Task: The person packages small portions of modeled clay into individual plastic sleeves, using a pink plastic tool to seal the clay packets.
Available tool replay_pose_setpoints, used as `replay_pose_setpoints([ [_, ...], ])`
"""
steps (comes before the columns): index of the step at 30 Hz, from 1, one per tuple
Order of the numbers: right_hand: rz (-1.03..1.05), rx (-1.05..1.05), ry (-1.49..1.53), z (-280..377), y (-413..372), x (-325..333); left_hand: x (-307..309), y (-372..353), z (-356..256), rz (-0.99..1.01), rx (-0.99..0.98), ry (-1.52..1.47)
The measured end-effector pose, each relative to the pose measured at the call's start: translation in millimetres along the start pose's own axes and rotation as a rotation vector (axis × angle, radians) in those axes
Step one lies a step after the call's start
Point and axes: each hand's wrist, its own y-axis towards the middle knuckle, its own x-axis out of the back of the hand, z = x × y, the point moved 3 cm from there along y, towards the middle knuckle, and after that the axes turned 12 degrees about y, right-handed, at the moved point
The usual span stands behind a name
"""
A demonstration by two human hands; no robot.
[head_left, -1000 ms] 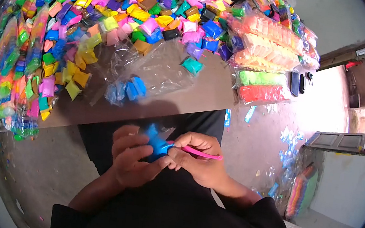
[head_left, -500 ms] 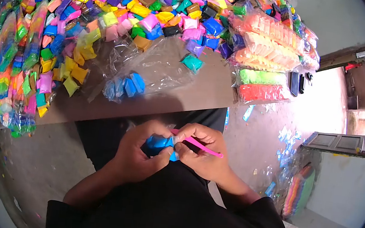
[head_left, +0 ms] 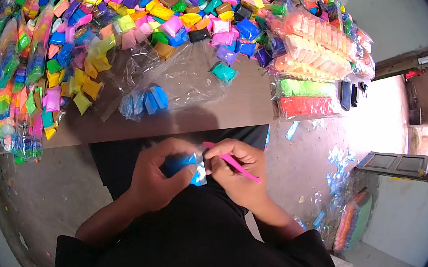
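Note:
A small blue packet (head_left: 197, 170) with a clear, shiny wrapper edge is pinched between the thumb and fingers of my left hand (head_left: 160, 172). Just right of it, my right hand (head_left: 238, 172) is closed round a thin pink plastic tool (head_left: 237, 164), whose end points down to the right. The right fingertips are close beside the packet's wrapper edge. Both hands are over my lap, in front of the table's near edge. On the table, several blue packets (head_left: 153, 99) lie in a clear plastic bag (head_left: 185, 84).
Many colourful packets (head_left: 174, 25) are heaped on the table (head_left: 233, 109). A teal packet (head_left: 224, 72) lies near the middle. Bags of peach packets (head_left: 316, 55) and a red bag (head_left: 306, 107) lie at the right. Blue scraps (head_left: 337, 163) litter the floor.
My right fingertips have moved slightly right, off the packet they were touching. More of the shiny wrapper edge shows now. The pink tool is still in my right hand.

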Motion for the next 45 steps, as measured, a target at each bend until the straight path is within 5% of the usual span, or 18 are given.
replay_pose_setpoints([
  [8, 0.030, -0.001, 0.382, 8.7, -4.5, -0.1, 1.1, 1.4, 4.8, 0.005, 0.051, -0.187],
  [20, 0.069, 0.186, -0.058, 23.0, -4.5, 0.9, 2.6, 1.3, 5.1, -0.013, -0.037, -0.279],
  [30, 0.107, 0.289, 0.101, 19.4, 1.7, -14.7, 1.8, -2.1, -2.2, -0.020, -0.102, -0.285],
  [35, 0.094, 0.162, 0.299, 16.3, -1.6, -18.3, 0.8, -4.0, -4.0, -0.021, -0.137, -0.290],
  [45, 0.105, 0.194, 0.255, 19.9, -4.3, -21.9, 0.2, -6.1, -5.3, -0.062, -0.131, -0.207],
])
